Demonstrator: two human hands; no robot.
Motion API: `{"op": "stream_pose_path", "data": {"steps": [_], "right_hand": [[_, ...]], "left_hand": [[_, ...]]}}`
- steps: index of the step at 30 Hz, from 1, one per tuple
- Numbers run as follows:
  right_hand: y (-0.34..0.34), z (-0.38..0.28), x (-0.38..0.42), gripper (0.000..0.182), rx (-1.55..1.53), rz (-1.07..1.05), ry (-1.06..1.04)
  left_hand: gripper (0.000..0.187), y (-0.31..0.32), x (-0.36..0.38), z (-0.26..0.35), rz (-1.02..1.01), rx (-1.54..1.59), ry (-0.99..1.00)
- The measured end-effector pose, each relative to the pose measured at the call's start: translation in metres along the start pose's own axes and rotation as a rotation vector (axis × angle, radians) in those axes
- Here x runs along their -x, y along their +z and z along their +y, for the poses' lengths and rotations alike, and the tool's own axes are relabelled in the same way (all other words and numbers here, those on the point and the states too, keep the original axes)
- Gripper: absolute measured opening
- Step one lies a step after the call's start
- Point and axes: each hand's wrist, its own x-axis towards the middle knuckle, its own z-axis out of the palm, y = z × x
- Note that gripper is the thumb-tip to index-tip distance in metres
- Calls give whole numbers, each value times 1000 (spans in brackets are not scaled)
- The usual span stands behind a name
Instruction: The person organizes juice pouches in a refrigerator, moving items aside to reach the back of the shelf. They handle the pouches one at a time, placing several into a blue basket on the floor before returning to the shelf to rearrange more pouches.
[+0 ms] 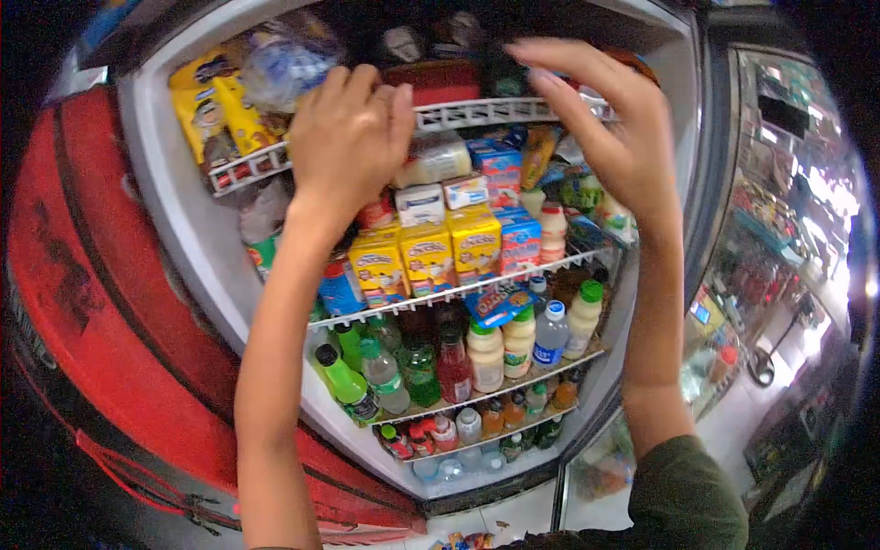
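My left hand (pixel 348 137) is raised in front of the top wire shelf (pixel 477 114) of an open fridge, its back toward me. Its fingers are bent forward and slightly apart, and their tips are partly hidden. A clear plastic bag with blue and white contents (pixel 289 69) lies just beyond it. On the other side my right hand (pixel 619 128) hovers before the same shelf, thumb and fingers apart, holding nothing visible. Between the hands, dark and red items (pixel 440 84) sit on that shelf, blurred. Yellow drink cartons (pixel 429 257) stand on the shelf below.
Yellow snack packs (pixel 215 105) are at the top left. Lower shelves hold several bottles, including a white one with a green cap (pixel 584 316). A blue packet (pixel 500 304) hangs over a shelf edge. The glass door (pixel 596 477) stands open at right; a red cabinet (pixel 119 302) is at left.
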Motion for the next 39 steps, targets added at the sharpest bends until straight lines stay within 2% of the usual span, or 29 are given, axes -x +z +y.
{"op": "stream_pose_path", "data": {"steps": [1, 2, 3, 4, 6, 10, 12, 13, 14, 16, 17, 18, 20, 22, 24, 25, 27, 28, 30, 32, 34, 36, 39], "right_hand": [[-15, -10, 28, 17, 115, 78, 67], [-29, -13, 58, 17, 188, 39, 234], [-39, -13, 83, 25, 254, -37, 371], [-45, -5, 106, 25, 258, -43, 383], [-48, 8, 144, 37, 235, -321, 646], [-35, 18, 153, 47, 165, -362, 606], [-30, 24, 155, 51, 221, -561, 618], [-26, 28, 155, 43, 197, -517, 573], [-24, 32, 155, 43, 186, -519, 554], [-23, 41, 156, 32, 280, -417, 711], [-22, 42, 156, 26, 267, -308, 666], [-24, 42, 156, 26, 262, -297, 647], [-34, 29, 151, 23, 395, -186, 851], [-56, 9, 145, 20, 393, -7, 961], [-82, 29, 184, 20, -56, 363, 1143], [-85, 15, 186, 20, -56, 363, 1139], [-92, -17, 173, 32, -626, 854, 972], [-90, -31, 156, 32, -625, 851, 966], [-74, -62, 121, 49, -546, 885, 771], [-49, -65, 90, 55, -183, 776, 534], [-36, -54, 66, 53, 197, 369, 194], [-19, -35, 28, 53, 273, 124, -72], [21, 16, -15, 52, 393, -13, -263]], "left_hand": [[26, 0, 0, 0, -16, -2, -2], [26, 1, 0, 0, -22, 16, -1], [26, 1, 0, 0, -11, 0, 11], [26, 2, 0, -1, 0, -19, 21], [27, 1, 0, 0, 10, -17, 21], [27, -1, 0, 2, -62, 7, 16], [29, 3, -1, -1, 18, 8, 36], [29, 1, -1, -1, 17, -7, 32], [29, 0, -2, 1, 5, -10, 14], [30, -3, -2, 1, 2, -39, 0], [30, -3, -3, 1, -1, -3, -4], [30, -3, -3, 2, -7, 39, -6], [30, -4, -2, 3, -10, 35, -21], [30, -6, -2, 3, -58, 60, -31], [31, -6, -3, 3, -48, 75, -36], [30, -8, -3, 4, -50, 77, -32], [29, -8, -3, 4, -49, 77, -28], [29, -8, -4, 5, -43, 76, -32], [29, -8, -3, 6, -35, 67, -32], [29, -7, -3, 5, -34, 64, -34], [30, -6, -2, 6, -30, 59, -38], [30, -6, -3, 5, -29, 60, -39], [30, -7, -3, 5, -27, 78, -48]]}}
